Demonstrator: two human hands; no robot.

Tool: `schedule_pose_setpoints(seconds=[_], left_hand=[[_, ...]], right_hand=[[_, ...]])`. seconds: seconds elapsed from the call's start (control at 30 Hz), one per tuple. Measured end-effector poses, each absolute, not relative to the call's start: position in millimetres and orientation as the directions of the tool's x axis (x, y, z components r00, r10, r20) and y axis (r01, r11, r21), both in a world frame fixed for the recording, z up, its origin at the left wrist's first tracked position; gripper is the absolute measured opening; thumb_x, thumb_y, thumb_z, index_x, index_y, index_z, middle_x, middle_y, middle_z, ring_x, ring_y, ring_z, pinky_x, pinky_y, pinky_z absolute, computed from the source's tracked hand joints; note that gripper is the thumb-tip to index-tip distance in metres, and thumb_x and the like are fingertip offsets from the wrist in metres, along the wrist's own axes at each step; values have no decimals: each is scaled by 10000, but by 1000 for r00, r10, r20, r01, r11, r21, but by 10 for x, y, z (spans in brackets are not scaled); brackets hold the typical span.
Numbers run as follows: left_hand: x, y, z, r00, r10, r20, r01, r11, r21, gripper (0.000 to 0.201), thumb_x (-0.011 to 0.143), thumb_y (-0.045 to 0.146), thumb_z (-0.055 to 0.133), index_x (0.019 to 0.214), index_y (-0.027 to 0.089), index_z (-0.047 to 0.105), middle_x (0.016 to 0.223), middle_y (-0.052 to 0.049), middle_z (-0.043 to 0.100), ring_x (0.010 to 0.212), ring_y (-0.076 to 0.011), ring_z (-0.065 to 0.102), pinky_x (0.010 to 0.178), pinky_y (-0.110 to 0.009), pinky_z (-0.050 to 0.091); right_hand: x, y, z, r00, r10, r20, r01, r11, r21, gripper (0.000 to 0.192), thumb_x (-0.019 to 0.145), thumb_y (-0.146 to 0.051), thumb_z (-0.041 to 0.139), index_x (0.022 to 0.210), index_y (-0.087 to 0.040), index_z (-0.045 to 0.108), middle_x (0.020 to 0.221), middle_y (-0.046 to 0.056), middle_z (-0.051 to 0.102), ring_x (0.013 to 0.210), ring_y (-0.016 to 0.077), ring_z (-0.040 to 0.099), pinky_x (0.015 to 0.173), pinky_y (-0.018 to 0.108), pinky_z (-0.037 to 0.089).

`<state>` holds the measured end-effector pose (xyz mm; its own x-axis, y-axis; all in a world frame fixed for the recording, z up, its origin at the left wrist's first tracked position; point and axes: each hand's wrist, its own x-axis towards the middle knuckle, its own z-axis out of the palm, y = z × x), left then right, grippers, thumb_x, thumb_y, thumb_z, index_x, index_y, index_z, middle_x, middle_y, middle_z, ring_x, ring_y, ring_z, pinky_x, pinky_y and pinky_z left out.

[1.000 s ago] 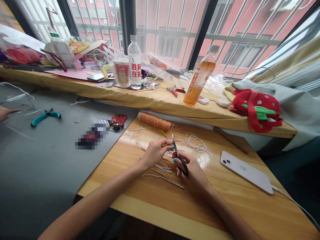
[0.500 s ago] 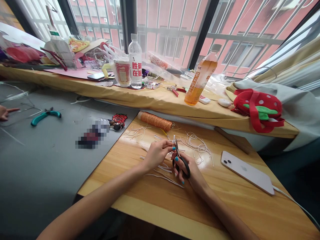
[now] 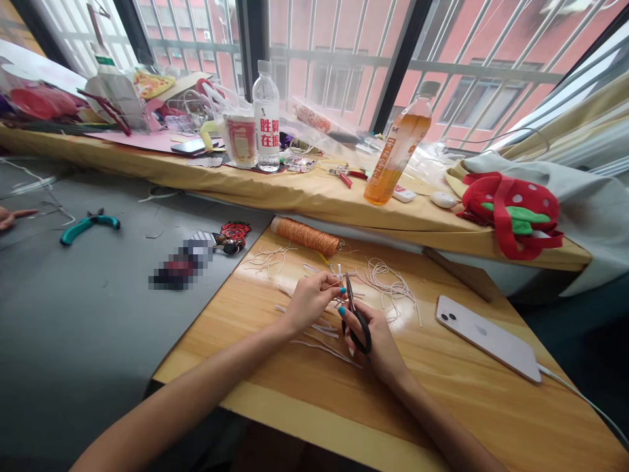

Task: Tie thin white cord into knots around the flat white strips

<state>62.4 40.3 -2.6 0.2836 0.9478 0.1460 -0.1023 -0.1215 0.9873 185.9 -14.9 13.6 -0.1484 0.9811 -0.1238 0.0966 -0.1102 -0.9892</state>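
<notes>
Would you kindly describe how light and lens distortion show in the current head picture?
Head view: the windows look pale and hazy; glare whitens the wooden table beside the pale cord tangle; dark window frames splay outward toward the top; pixelation hides a patch on the grey surface.

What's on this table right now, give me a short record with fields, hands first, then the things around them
Left hand: pinching a thin white piece
Right hand: holding black-handled scissors, blades beside the left hand
Beyond the hands: orange thread spool, lying on its side
Right side: loose white cord; phone, back up, cable plugged in
Gray surface, left: teal-handled pliers
Ledge: water bottle, orange drink bottle, red bag
</notes>
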Motion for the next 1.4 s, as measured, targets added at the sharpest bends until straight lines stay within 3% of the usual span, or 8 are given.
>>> schedule_pose_setpoints(seconds=[0.23, 0.37, 0.53, 0.7, 0.93, 1.13, 1.4], left_hand=[[633, 427, -48, 273, 951, 145, -148, -108, 983, 135, 704, 267, 559, 743, 140, 535, 694, -34, 639, 705, -158, 611, 661, -252, 464], [595, 426, 11, 232, 954, 190, -27, -188, 982, 161, 722, 287, 540, 778, 136, 557, 658, -27, 623, 665, -143, 592, 641, -236, 450], [551, 396, 125, 201, 950, 238, 130, -267, 955, 183, 731, 293, 530, 815, 139, 582, 634, -16, 597, 595, -114, 542, 579, -206, 416], [550, 402, 117, 199, 940, 279, 170, -314, 934, 147, 727, 263, 530, 797, 150, 594, 744, -23, 624, 569, -92, 503, 544, -193, 395], [557, 413, 73, 258, 918, 301, 152, -346, 926, 116, 732, 229, 523, 783, 161, 602, 731, -11, 621, 587, -94, 519, 545, -185, 391], [555, 415, 88, 269, 918, 291, 114, -331, 937, 109, 720, 223, 545, 783, 159, 607, 746, -21, 627, 680, -125, 567, 628, -209, 422], [549, 420, 94, 282, 922, 265, 147, -314, 938, 124, 720, 256, 549, 755, 154, 612, 716, -11, 623, 601, -105, 532, 570, -198, 388]], right_hand=[[1872, -119, 138, -131, 982, -139, 36, -136, -990, 344, 719, -496, 498, 806, -164, 473, 433, -58, 440, 293, 50, 338, 273, 152, 195], [1987, -89, 213, -111, 983, -143, 135, -127, -983, 347, 683, -480, 548, 791, -155, 493, 436, -53, 447, 313, 49, 336, 291, 158, 207], [2095, -89, 278, -324, 919, -227, 121, -198, -973, 356, 704, -493, 507, 739, -139, 518, 476, -29, 467, 340, 55, 398, 292, 156, 181], [2107, -102, 283, -394, 887, -240, 59, -236, -970, 386, 710, -506, 486, 761, -126, 531, 497, -34, 447, 332, 44, 383, 289, 155, 135], [2120, -98, 255, -422, 875, -237, 80, -224, -971, 359, 731, -482, 469, 737, -129, 531, 478, -39, 449, 313, 29, 345, 294, 160, 109], [2114, -101, 244, -425, 875, -233, 114, -204, -972, 359, 738, -449, 489, 562, -138, 447, 419, -53, 397, 309, 16, 288, 319, 169, 115], [2103, -114, 272, -402, 879, -255, 92, -239, -967, 314, 703, -428, 546, 599, -149, 446, 445, -65, 373, 331, 21, 280, 326, 176, 142]])
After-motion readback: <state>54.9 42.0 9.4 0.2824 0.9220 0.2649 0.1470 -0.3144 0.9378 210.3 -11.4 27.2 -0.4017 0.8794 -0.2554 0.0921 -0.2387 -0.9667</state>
